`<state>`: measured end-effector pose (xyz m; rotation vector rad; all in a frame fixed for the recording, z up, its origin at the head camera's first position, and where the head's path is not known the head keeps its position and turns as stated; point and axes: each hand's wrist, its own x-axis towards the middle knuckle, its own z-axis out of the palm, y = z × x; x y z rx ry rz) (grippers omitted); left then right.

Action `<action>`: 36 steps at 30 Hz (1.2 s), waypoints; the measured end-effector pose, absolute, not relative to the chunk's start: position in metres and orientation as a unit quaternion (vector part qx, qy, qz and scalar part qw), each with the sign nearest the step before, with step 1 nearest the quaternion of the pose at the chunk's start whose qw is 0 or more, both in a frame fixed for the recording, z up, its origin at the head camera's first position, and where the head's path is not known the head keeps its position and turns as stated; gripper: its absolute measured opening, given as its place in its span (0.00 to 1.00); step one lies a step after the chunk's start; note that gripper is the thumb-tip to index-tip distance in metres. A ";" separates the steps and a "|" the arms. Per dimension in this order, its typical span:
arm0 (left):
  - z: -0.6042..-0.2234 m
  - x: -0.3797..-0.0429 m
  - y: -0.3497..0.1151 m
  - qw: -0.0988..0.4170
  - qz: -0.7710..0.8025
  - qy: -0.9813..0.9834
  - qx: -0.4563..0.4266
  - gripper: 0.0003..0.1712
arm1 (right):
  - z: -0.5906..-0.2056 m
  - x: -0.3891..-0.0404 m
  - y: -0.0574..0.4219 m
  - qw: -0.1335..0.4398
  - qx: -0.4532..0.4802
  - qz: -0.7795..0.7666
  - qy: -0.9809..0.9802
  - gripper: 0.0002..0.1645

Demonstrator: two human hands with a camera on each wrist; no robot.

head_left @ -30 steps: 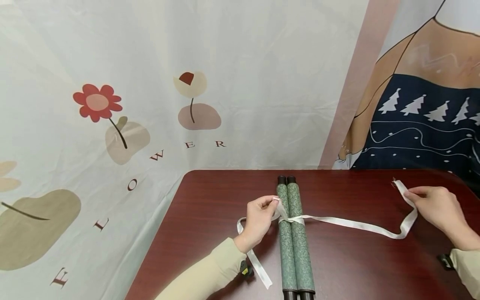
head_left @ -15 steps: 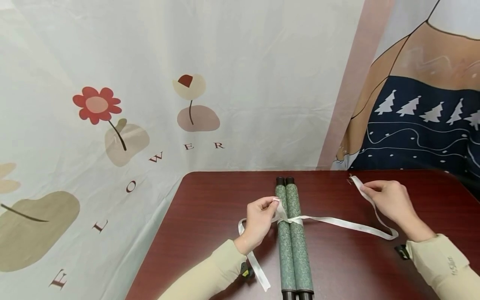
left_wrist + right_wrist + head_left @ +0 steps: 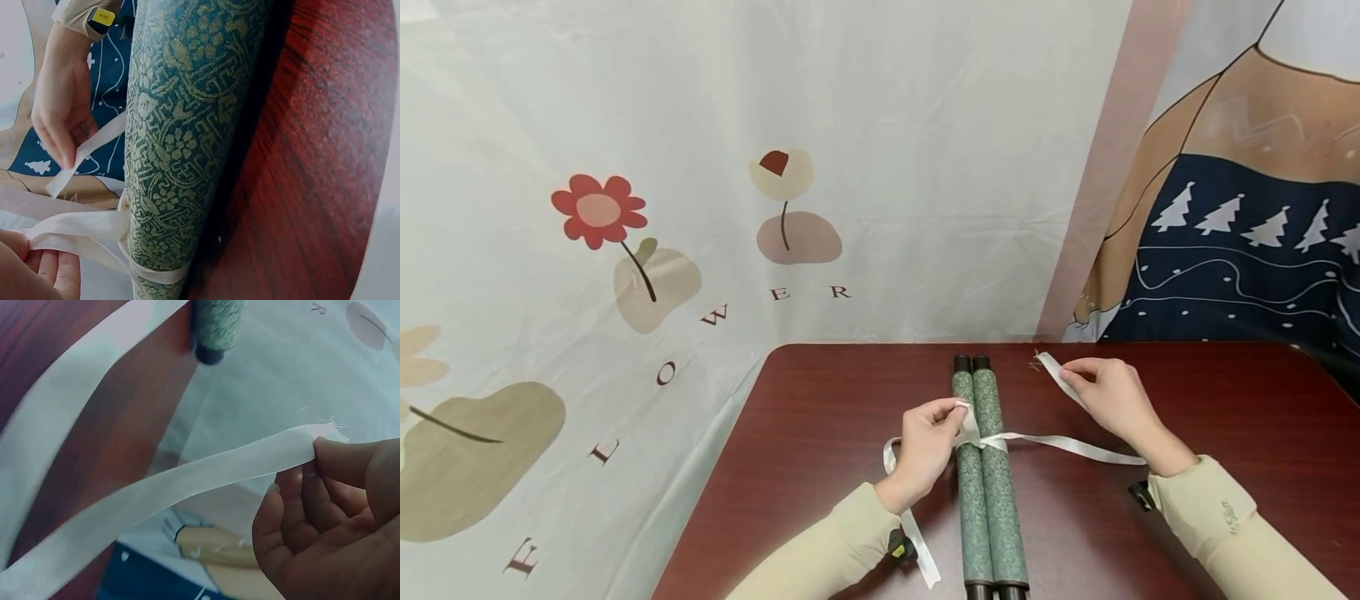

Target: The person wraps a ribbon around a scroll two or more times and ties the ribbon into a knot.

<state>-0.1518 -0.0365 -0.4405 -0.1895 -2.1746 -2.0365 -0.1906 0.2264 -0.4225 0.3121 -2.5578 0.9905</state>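
Shows two rolls [image 3: 996, 492] side by side on the worktop [image 3: 820, 433], reaching nearly to its far edge; has a ribbon [image 3: 996, 445] around both, left hand [image 3: 927, 446] to their left, right hand [image 3: 1122, 408] right, backdrop [image 3: 925, 208] behind that edge.

The left hand [image 3: 923, 446] pinches thumb to forefinger, the left forearm [image 3: 823, 546] slanting in from the near left; the right hand [image 3: 1118, 402], slightly farther, pinches too, the right forearm [image 3: 1243, 533] from near right.

And it's a dark-red wood-grain table [image 3: 835, 392] carrying the action, its far left corner rounded off! Stretched lengthwise right across the wood, side by side, lie two green floral-brocade scroll rolls [image 3: 992, 517], dark rod ends [image 3: 982, 363] poking out.
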 end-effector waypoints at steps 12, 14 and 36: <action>-0.457 -0.157 -0.032 0.060 -0.692 -0.716 -0.071 0.13 | -0.427 -0.198 0.179 0.163 0.139 0.389 -0.896 0.04; -0.456 -0.156 -0.032 0.055 -0.698 -0.710 -0.073 0.13 | -0.427 -0.199 0.172 0.163 0.145 0.396 -0.892 0.03; -0.460 -0.153 -0.036 0.061 -0.679 -0.727 -0.077 0.11 | -0.441 -0.208 0.127 0.118 0.200 0.414 -0.880 0.02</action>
